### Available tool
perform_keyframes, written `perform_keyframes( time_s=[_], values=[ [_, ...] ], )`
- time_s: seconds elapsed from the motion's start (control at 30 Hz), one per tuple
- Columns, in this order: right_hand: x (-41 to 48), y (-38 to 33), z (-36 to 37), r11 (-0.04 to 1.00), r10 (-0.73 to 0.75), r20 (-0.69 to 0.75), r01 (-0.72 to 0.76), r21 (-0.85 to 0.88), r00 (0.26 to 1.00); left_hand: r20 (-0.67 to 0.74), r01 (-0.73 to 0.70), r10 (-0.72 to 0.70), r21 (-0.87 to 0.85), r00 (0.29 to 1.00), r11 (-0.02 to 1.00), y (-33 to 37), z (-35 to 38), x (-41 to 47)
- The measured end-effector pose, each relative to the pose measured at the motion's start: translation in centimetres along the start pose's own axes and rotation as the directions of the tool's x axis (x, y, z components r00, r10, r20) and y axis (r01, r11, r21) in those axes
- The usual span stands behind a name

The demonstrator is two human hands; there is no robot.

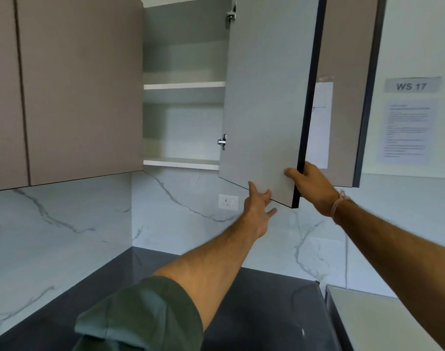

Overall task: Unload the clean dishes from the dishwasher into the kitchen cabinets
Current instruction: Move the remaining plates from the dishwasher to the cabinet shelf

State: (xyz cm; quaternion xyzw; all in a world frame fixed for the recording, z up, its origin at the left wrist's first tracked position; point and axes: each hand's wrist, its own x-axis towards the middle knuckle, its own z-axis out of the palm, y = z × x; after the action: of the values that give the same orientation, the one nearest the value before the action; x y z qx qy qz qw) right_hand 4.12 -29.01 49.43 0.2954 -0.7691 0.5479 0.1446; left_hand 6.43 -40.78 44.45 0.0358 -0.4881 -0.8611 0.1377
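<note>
Head view, right hand (308,182) grip clasping open cabinet door (267,97) edge, left hand (258,207) spread under its bottom corner

Matt grey cabinet door (264,97), glossy dark countertop (254,300), veined marble-look backsplash (64,224), shiny metal hinge (222,141).

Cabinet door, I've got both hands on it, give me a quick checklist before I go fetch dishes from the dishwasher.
1. Cabinet door swung wide enough to reach in: ok, the opening is exposed.
2. Right hand gripping the door's outer edge: ok, fingers wrap it.
3. Left hand clear of the hinges: ok, it touches the door's bottom edge.
4. Shelves free for dishes: ok, the lower shelf and middle shelf show nothing on them.
5. Countertop free as a staging spot: ok for the visible part.
6. Dishwasher open and ready: cannot tell, out of view.
</note>
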Motion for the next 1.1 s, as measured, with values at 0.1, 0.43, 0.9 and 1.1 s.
perform_keyframes(
  time_s=[0.1,0.43,0.9,1.1],
  values=[
    [0.5,1.0,-1.5,0.999,0.032,-0.008,-0.033,-0.033,0.999,0.018,-0.034,0.033,0.03,0.999,0.999,-1.1,0.5,1.0],
    [0.8,2.1,-2.4,0.989,0.04,-0.05,-0.047,-0.142,0.998,0.047,-0.065,0.063,0.053,0.997,0.996,-2.7,0.9,3.6],
    [-6.5,4.5,-4.9,0.917,0.219,-0.026,-0.215,-0.337,0.975,0.212,-0.164,0.113,0.241,0.971,0.956,-9.4,0.6,2.2],
    [-12.8,8.7,-8.1,0.788,0.327,-0.042,-0.297,-0.54,0.944,0.303,-0.079,-0.034,0.353,0.952,0.932,-17.0,0.7,0.1]
  ],
)
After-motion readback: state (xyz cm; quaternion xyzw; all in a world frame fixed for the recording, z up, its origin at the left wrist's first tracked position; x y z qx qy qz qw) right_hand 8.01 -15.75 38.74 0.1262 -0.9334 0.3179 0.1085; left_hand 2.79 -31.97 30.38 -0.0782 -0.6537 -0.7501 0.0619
